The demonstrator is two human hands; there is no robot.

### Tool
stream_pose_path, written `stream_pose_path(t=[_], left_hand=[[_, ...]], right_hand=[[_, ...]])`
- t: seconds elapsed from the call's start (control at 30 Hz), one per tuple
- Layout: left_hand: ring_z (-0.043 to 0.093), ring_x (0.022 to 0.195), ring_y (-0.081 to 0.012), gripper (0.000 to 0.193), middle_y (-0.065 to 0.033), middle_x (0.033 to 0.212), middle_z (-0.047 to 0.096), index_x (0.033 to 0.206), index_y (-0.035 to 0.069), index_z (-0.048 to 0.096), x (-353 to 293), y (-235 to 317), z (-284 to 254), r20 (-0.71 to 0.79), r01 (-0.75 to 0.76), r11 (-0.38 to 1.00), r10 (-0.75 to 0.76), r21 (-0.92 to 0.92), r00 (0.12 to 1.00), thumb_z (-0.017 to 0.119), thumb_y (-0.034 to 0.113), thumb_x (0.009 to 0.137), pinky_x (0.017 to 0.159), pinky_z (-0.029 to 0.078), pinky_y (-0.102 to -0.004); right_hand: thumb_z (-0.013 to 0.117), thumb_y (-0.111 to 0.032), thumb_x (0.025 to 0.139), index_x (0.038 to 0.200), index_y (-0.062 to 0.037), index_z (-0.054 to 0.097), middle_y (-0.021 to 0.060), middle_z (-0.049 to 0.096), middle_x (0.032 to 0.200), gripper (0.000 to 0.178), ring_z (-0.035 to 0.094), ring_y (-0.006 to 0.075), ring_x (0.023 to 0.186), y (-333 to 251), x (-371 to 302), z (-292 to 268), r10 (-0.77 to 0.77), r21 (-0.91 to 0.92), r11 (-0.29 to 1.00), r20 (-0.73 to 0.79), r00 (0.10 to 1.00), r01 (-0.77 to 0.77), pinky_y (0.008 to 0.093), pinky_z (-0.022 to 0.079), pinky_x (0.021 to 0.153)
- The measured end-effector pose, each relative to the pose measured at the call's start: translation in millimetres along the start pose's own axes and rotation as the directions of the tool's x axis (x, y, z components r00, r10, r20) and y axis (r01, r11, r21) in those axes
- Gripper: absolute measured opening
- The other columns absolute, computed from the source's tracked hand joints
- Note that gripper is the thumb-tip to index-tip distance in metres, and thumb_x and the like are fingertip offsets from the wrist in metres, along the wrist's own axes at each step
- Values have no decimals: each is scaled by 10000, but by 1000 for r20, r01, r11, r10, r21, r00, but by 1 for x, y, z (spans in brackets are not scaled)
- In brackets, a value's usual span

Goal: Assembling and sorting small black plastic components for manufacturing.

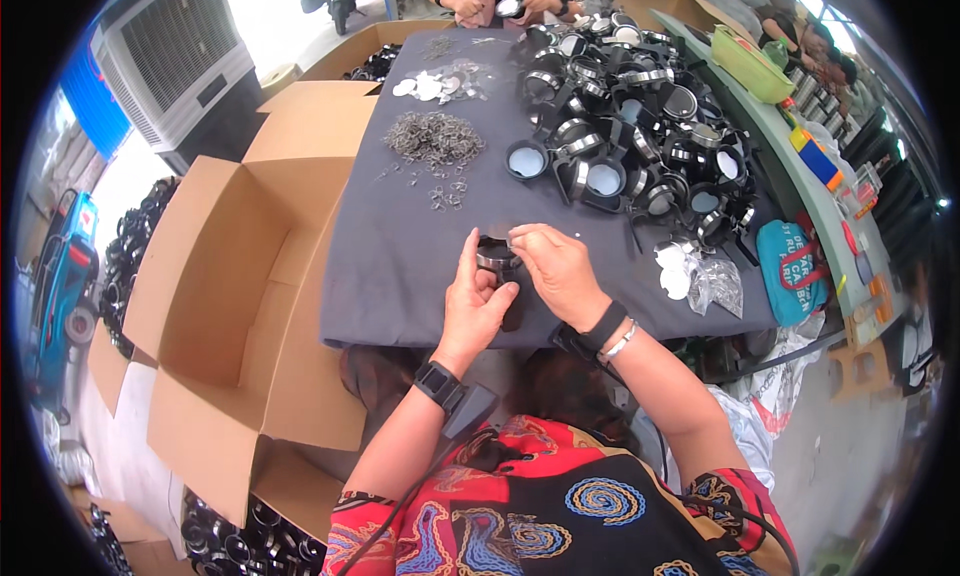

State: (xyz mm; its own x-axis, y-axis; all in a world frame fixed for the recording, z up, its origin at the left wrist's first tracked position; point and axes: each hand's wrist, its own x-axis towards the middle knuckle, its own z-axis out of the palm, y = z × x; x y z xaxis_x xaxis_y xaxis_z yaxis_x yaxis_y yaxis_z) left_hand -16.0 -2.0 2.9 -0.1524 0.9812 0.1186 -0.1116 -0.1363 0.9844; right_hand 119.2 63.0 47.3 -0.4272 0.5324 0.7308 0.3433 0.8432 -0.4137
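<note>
Near the front edge of the grey cloth-covered table (360, 266), my left hand (474, 301) is closed round a black ring part with a silver metal band (494, 260). Its opening faces up, and a dark handle seems to hang below it. The fingertips of my right hand (553, 266) are pinched together at the ring's right rim; what they hold, if anything, is too small to make out. Beyond my hands lies a heap of small metal clips (433, 139). Similar ring parts (640, 116) with black handles are piled at the far right, some with pale discs inside.
Left of the table stands an open cardboard box (225, 286). White discs (440, 83) lie farther back, and more discs with clear plastic bags (712, 281) at right. A teal pouch (792, 268) sits at the right corner. Across the table, another person's hands (530, 6) hold a similar part.
</note>
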Motion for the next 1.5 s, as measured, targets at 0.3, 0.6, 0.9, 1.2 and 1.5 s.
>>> stream_pose_path(t=[0.3, 0.6, 0.9, 1.2, 1.5], left_hand=[[440, 600, -26, 759, 21, 717, 527, 1467, 61, 248, 2, -7, -2, 20, -38, 998, 37, 50, 999, 642, 11, 820, 564, 409, -190], [420, 575, -16, 649, 37, 715, 504, 1395, 33, 390, 3, -7, 0, -13, -28, 998, 29, 58, 999, 655, 20, 803, 532, 401, -190], [370, 554, -5, 513, 54, 666, 443, 1292, 13, 509, 3, -8, 0, -5, -8, 999, 8, 35, 1000, 660, 22, 802, 517, 362, -177], [510, 584, -11, 374, 17, 722, 590, 1230, 25, 530, 3, -1, 0, -12, -1, 1000, 1, -28, 1000, 589, 4, 862, 474, 415, -196], [484, 464, -44, 184, 9, 593, 547, 1074, 32, 605, 9, 2, 9, -145, -24, 990, 44, 137, 988, 524, 43, 909, 414, 413, -238]], right_hand=[[637, 15, 811, 892, -5, 581, 129, 663, 942, 101, 662, 295, 836, 8, -16, 9, 150, 55, 986, 151, 977, -159, 328, 543, 691], [625, 26, 795, 875, -1, 552, 145, 656, 912, 111, 647, 323, 763, 10, -18, 10, 44, 24, 999, 100, 994, -47, 352, 533, 630], [637, 31, 787, 872, -4, 587, 140, 667, 946, 105, 661, 298, 807, 13, -20, 10, 79, 161, 982, 104, 991, -95, 327, 543, 672], [586, -48, 777, 892, -41, 551, 102, 630, 882, 120, 640, 300, 807, 10, -11, 6, -76, 7, 997, 204, 976, 76, 361, 528, 665], [585, -70, 865, 928, 16, 627, 120, 619, 808, 115, 613, 227, 727, 52, 2, -41, 428, 195, 865, 193, 883, -462, 327, 484, 660]])
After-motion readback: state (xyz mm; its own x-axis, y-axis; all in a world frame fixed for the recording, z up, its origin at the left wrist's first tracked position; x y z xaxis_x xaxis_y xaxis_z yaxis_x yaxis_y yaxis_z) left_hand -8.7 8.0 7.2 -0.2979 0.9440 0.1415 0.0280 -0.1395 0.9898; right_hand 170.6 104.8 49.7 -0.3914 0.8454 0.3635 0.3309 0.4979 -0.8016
